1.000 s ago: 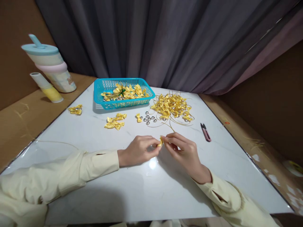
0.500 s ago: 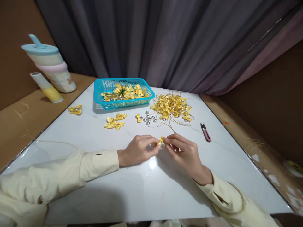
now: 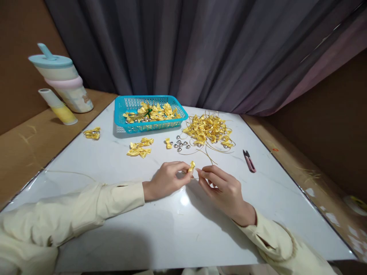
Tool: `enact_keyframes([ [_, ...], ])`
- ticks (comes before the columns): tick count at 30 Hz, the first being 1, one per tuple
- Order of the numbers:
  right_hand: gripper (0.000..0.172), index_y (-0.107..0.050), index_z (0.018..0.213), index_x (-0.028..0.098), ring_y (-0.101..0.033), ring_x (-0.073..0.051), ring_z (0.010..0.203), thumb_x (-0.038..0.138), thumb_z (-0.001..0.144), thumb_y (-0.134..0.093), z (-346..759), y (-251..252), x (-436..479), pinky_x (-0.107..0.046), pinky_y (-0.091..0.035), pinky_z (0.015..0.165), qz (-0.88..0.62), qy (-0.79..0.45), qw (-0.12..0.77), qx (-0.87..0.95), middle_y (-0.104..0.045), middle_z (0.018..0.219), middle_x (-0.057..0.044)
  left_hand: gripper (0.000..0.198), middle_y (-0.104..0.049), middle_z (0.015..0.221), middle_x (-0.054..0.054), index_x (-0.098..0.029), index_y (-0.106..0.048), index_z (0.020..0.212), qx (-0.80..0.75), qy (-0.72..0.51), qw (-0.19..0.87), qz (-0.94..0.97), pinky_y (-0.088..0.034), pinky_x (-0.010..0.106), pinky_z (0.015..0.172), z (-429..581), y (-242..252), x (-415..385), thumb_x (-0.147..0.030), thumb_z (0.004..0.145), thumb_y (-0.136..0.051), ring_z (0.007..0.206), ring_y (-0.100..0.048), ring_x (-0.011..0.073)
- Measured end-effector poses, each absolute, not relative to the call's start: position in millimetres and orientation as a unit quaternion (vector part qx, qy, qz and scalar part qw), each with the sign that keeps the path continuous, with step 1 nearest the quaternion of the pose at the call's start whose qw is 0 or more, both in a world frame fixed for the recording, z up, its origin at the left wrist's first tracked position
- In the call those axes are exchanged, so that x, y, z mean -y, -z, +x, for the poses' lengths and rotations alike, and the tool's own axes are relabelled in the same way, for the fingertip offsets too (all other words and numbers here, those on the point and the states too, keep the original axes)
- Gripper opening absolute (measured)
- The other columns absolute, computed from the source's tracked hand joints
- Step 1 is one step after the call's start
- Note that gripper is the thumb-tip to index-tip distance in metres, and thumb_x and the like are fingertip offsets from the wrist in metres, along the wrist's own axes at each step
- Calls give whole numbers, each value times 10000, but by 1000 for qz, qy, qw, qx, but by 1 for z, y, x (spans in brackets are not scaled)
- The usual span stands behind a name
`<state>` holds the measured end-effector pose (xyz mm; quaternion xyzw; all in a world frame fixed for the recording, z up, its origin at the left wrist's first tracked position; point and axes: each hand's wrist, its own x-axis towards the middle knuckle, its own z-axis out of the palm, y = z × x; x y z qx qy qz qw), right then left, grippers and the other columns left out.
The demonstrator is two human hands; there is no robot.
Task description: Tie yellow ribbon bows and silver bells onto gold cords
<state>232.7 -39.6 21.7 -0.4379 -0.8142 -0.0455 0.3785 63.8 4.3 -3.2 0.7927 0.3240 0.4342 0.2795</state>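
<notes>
Between the thumb and index finger of my left hand (image 3: 172,179) is a small yellow satin bow (image 3: 192,166), tilted up on its end. My right hand (image 3: 222,191) is pinched just to the right of it, a small gap from the bow. What its fingertips hold is too small to make out; a thin strand shows faintly between the hands. Beyond them lie a single bow (image 3: 168,143), several silver heart-shaped bells or beads (image 3: 179,144), and a group of loose bows (image 3: 140,148). Gold cords (image 3: 210,156) trail near my right hand.
A blue basket (image 3: 150,128) of bows stands at the back, with a heap of corded bows (image 3: 208,128) to its right. Thread snips (image 3: 249,161) lie at the right. A tumbler (image 3: 65,84), a yellow-white tube (image 3: 59,107) and a small bow bundle (image 3: 92,133) are at the left.
My right fingertips have drawn slightly away from the bow, to the right and down. The bow has turned more upright in my left hand and shifted slightly left.
</notes>
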Motion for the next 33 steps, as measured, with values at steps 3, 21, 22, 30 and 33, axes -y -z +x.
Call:
enact_keyframes([
  [3,132,-624,795,172,-605,-110,604,95,828,-523,233,-20,39,-200,-476,492,-425,56,385,817,-656,757,-60,92,-685,689,9,-153,-640,756,-309,-431,272,803,-447,180,544,64,3,-4,-137,781,-554,570,-583,93],
  [21,135,-639,820,139,-562,-98,599,61,820,-528,234,-25,36,-199,-453,475,-423,-65,420,800,-623,774,-70,119,-669,671,35,-138,-614,749,-226,-419,254,842,-469,201,578,62,1,-3,-124,804,-509,599,-607,111],
  [22,139,-639,814,142,-557,-97,594,62,820,-527,234,-26,36,-200,-449,475,-424,-69,423,798,-623,773,-68,120,-668,670,33,-139,-613,746,-225,-420,254,842,-469,200,576,62,1,-3,-126,804,-509,598,-607,110],
  [30,157,-652,802,158,-554,-96,575,61,808,-529,236,-25,34,-209,-445,481,-430,-87,415,797,-631,761,-55,128,-657,653,28,-143,-596,729,-209,-426,252,844,-467,208,579,62,4,-3,-137,814,-501,589,-594,109],
  [33,161,-662,810,163,-565,-102,582,76,812,-527,237,-25,34,-212,-450,480,-436,-90,410,796,-635,769,-55,115,-661,662,37,-135,-599,741,-201,-427,255,844,-469,210,587,62,4,-3,-124,812,-509,601,-598,111],
])
